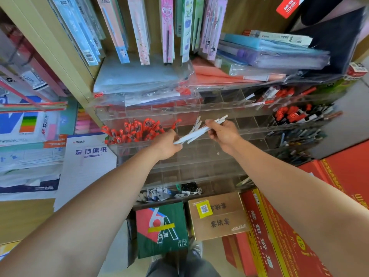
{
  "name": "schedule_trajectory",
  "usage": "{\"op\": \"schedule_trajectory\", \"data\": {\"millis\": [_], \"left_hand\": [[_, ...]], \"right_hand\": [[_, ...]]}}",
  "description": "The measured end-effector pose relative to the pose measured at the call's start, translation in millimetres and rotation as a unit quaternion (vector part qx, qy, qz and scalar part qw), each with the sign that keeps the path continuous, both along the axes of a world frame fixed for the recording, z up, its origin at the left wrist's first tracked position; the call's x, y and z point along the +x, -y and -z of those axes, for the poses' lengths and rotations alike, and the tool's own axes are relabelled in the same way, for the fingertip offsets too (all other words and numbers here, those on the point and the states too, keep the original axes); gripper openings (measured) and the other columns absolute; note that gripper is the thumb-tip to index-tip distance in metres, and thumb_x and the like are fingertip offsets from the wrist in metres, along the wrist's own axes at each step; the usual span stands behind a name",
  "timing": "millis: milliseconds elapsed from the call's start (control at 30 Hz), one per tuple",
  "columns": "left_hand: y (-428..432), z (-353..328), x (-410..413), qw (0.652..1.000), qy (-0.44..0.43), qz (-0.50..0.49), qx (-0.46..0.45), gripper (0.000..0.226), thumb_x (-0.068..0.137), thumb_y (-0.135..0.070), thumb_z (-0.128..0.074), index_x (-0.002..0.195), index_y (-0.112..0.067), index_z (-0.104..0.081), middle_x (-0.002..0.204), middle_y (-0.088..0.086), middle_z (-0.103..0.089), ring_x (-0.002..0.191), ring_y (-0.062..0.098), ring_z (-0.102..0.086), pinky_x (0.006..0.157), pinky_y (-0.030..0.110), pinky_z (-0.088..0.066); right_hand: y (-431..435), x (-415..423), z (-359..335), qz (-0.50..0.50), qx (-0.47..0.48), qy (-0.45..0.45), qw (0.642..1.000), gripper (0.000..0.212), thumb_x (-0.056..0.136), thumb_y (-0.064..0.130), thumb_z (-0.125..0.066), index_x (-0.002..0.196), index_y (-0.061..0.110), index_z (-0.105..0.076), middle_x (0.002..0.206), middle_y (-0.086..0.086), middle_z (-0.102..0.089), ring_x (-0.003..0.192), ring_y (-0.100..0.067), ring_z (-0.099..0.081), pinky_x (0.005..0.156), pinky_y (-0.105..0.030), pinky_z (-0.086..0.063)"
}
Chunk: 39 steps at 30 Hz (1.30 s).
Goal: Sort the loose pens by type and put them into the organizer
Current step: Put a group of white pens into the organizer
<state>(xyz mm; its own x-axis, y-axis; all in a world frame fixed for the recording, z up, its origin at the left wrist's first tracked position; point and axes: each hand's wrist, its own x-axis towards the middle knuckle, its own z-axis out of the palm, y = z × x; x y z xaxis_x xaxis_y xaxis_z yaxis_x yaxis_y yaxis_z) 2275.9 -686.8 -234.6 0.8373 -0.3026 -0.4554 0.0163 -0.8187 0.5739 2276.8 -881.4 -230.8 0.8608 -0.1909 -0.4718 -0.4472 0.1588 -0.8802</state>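
A bundle of white pens (196, 131) slants across the middle of the view, above a clear tiered organizer (199, 162). My right hand (222, 132) grips the upper part of the bundle. My left hand (165, 145) holds the lower ends, fingers curled round them. The pens hang over empty compartments in the organizer's middle row. Red-capped pens (133, 130) fill a compartment just left of my left hand. More red and black pens (295, 113) sit in compartments at the right.
Packaged stationery hangs on the shelf above, with folders (265, 54) stacked over the organizer. Paper pads (85, 162) lie at the left. A green box (161, 228), a brown box (217, 216) and red cartons (279, 236) stand on the floor below.
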Motion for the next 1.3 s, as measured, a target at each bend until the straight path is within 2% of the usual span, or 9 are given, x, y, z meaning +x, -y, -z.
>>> {"op": "schedule_trajectory", "data": {"millis": [167,233,333,533,800,1000,1100,1200,1300], "left_hand": [[-8,3,10,0.96,0.25,-0.023,0.124,0.028,0.089,-0.023,-0.061,0.117,-0.02,-0.059,0.12,0.003,-0.054,0.114,0.024,-0.047,0.095,0.035,-0.04],[-10,10,11,0.943,0.284,-0.001,0.173,0.035,0.088,-0.028,-0.061,0.123,-0.023,-0.056,0.125,0.002,-0.051,0.121,0.025,-0.038,0.1,0.037,-0.033],[-11,21,12,0.944,0.257,0.031,0.207,0.048,0.089,-0.032,-0.059,0.135,-0.023,-0.048,0.133,0.002,-0.046,0.126,0.026,-0.035,0.106,0.04,-0.027],[-13,36,14,0.951,0.245,0.043,0.184,0.054,0.089,-0.033,-0.059,0.139,-0.02,-0.045,0.136,0.004,-0.043,0.127,0.026,-0.033,0.108,0.04,-0.029],[-16,39,20,0.957,0.247,0.039,0.147,0.046,0.089,-0.028,-0.058,0.134,-0.022,-0.051,0.135,0.0,-0.043,0.125,0.026,-0.03,0.106,0.039,-0.03],[-13,38,24,0.96,0.239,0.033,0.144,0.044,0.091,-0.028,-0.055,0.134,-0.022,-0.05,0.135,0.002,-0.043,0.125,0.027,-0.03,0.106,0.04,-0.031],[-13,38,24,0.96,0.237,0.034,0.146,0.045,0.091,-0.029,-0.055,0.135,-0.022,-0.049,0.136,0.002,-0.043,0.125,0.027,-0.03,0.106,0.04,-0.031],[-14,37,23,0.96,0.235,0.036,0.146,0.045,0.091,-0.029,-0.055,0.135,-0.022,-0.05,0.135,0.002,-0.042,0.125,0.027,-0.03,0.106,0.04,-0.032],[-14,37,23,0.96,0.232,0.043,0.148,0.047,0.09,-0.029,-0.055,0.136,-0.022,-0.049,0.138,0.002,-0.042,0.127,0.027,-0.03,0.107,0.041,-0.032]], "right_hand": [[13,18,-2,0.126,-0.083,0.019,0.988,0.009,0.089,0.015,-0.066,0.09,0.008,-0.062,0.066,-0.003,-0.059,0.055,-0.01,-0.052,0.06,-0.024,-0.05],[5,21,1,0.141,-0.093,0.029,0.985,0.008,0.09,0.015,-0.064,0.086,0.01,-0.06,0.066,-0.003,-0.058,0.054,-0.009,-0.052,0.057,-0.02,-0.05],[-9,23,15,0.133,-0.143,0.044,0.98,0.009,0.091,0.015,-0.062,0.085,0.008,-0.062,0.066,-0.003,-0.06,0.052,-0.01,-0.054,0.056,-0.02,-0.05],[-31,32,36,0.065,-0.25,0.063,0.964,0.009,0.088,0.017,-0.066,0.08,0.018,-0.062,0.083,-0.008,-0.069,0.078,-0.023,-0.068,0.078,-0.039,-0.057],[-34,34,40,-0.005,-0.282,0.073,0.957,0.01,0.087,0.02,-0.068,0.089,0.012,-0.063,0.079,-0.004,-0.067,0.072,-0.016,-0.064,0.075,-0.035,-0.056],[-31,34,39,-0.029,-0.315,0.079,0.945,0.028,0.08,0.024,-0.076,0.1,0.025,-0.057,0.111,-0.006,-0.057,0.082,-0.008,-0.059,0.081,-0.031,-0.055],[-31,32,43,-0.01,-0.305,0.073,0.949,0.021,0.083,0.012,-0.072,0.096,0.02,-0.058,0.101,-0.009,-0.061,0.081,-0.02,-0.063,0.076,-0.031,-0.057],[-31,33,41,-0.023,-0.296,0.062,0.953,0.016,0.088,0.0,-0.061,0.085,0.016,-0.063,0.082,-0.008,-0.063,0.066,-0.018,-0.064,0.062,-0.02,-0.055],[-32,33,39,-0.036,-0.338,0.069,0.938,0.017,0.087,0.002,-0.061,0.083,0.019,-0.063,0.077,-0.002,-0.063,0.073,-0.022,-0.067,0.072,-0.03,-0.057]]}}
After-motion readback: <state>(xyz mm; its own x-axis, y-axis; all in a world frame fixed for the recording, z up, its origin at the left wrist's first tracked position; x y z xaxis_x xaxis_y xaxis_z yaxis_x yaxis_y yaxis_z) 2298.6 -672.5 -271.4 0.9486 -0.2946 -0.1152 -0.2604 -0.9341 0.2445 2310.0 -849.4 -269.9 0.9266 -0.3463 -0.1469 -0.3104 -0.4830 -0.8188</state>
